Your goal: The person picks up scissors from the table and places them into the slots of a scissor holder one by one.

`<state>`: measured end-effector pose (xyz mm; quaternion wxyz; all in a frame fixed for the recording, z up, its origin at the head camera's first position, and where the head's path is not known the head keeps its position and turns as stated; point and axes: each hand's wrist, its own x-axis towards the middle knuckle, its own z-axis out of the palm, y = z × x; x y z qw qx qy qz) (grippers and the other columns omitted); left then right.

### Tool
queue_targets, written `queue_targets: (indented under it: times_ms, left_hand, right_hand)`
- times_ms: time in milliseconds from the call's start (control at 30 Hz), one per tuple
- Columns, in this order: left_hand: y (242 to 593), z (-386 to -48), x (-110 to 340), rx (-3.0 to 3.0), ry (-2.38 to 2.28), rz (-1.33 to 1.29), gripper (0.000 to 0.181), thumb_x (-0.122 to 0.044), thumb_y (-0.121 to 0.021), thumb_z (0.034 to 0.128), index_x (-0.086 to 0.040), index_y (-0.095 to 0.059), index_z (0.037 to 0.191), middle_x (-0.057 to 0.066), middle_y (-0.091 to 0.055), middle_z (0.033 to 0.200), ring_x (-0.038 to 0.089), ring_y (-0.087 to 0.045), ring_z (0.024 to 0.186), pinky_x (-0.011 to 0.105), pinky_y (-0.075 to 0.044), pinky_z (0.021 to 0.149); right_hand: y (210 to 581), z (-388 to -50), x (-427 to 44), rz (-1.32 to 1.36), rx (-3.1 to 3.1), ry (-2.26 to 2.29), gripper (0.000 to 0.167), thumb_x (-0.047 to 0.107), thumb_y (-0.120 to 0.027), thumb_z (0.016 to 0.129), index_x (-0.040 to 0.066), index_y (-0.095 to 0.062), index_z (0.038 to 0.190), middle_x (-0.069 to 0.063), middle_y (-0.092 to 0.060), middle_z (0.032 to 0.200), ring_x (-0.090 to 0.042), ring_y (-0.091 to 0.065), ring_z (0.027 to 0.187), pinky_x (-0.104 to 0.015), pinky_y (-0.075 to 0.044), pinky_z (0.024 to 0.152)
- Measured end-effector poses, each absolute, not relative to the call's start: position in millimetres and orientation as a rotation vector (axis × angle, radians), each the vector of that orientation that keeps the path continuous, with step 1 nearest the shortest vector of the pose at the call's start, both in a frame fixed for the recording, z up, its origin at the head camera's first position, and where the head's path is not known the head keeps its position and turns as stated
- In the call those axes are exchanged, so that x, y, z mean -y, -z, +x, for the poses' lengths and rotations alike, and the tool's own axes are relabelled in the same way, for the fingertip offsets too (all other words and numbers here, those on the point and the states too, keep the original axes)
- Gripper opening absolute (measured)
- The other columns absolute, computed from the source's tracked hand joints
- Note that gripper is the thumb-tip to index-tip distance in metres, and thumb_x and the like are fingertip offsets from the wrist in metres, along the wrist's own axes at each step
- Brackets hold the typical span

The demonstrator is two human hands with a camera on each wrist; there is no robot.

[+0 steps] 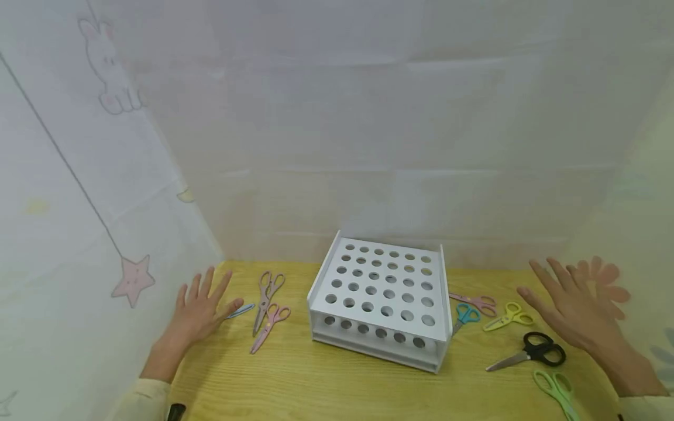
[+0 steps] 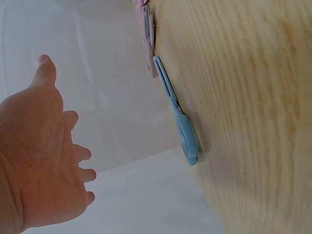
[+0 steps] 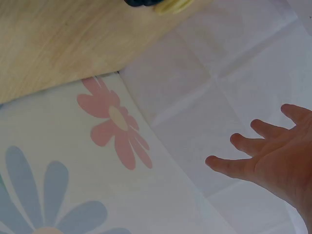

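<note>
My left hand hovers with spread fingers at the table's left side, holding nothing; blue scissors, partly hidden by it in the head view, lie just beside. In the left wrist view the hand is off the table, apart from the blue scissors. Grey-brown scissors and pink scissors lie further right. My right hand, fingers spread and empty, is raised at the right side, near black-handled scissors, yellow scissors and green scissors. The right wrist view shows that hand touching nothing.
A white rack with rows of round holes stands mid-table. Against its right side lie teal scissors and another pink pair. Pale cloth walls with printed figures enclose the wooden table at the back and sides.
</note>
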<state>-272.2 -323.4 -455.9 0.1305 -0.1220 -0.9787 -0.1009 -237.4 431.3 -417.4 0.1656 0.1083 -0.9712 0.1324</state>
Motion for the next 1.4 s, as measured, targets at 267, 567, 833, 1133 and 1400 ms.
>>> queue_targets:
  times_ms: [267,567,833,1133,1400]
  left_hand:
    - [459.9,-270.4,325.3,2.863,0.346,-0.361,0.079,-0.058,-0.047,0.1023,-0.016,-0.022,0.163,0.035,-0.020,0.158,0.062,-0.018,0.140,0.077,-0.007,0.106]
    - [459.7,-286.0,333.2,3.106,0.308,-0.349,0.069,-0.036,-0.070,0.0967,0.005,-0.045,0.147,0.038,-0.047,0.137,0.060,-0.047,0.120,0.077,-0.034,0.093]
    - [449.9,-276.6,344.2,3.240,0.409,-0.212,0.068,-0.036,-0.076,0.0913,0.009,-0.053,0.137,0.036,-0.049,0.129,0.058,-0.051,0.115,0.075,-0.039,0.090]
    - [449.0,-266.9,354.1,3.175,0.481,-0.218,0.056,-0.030,-0.081,0.0866,0.008,-0.062,0.124,0.024,-0.056,0.115,0.038,-0.059,0.099,0.059,-0.050,0.083]
    - [445.7,-269.5,355.0,3.080,0.757,-0.258,0.058,-0.018,-0.084,0.0785,0.011,-0.057,0.121,0.026,-0.056,0.109,0.034,-0.056,0.093,0.052,-0.050,0.081]
  right_hand:
    - [422.9,-237.5,-427.5,0.323,2.721,-0.359,0.072,0.039,-0.051,0.106,0.012,-0.018,0.164,-0.035,-0.025,0.156,-0.065,-0.026,0.132,-0.084,-0.016,0.091]
    - [409.7,-220.6,-353.9,0.501,2.773,-0.931,0.059,0.031,-0.051,0.108,0.003,-0.034,0.157,-0.028,-0.052,0.139,-0.052,-0.056,0.114,-0.064,-0.050,0.078]
    - [421.9,-225.7,-302.4,0.688,2.740,-1.483,0.066,0.022,-0.041,0.111,0.007,-0.003,0.163,-0.032,-0.022,0.158,-0.057,-0.032,0.137,-0.072,-0.039,0.096]
    - [432.5,-239.5,-290.5,0.702,2.672,-1.551,0.065,0.024,-0.042,0.111,0.008,-0.007,0.164,-0.031,-0.026,0.157,-0.052,-0.033,0.138,-0.023,-0.044,0.094]
    - [431.6,-241.2,-291.8,0.711,2.650,-1.578,0.064,0.022,-0.043,0.111,0.006,-0.009,0.163,-0.032,-0.028,0.155,-0.052,-0.033,0.138,-0.019,-0.044,0.092]
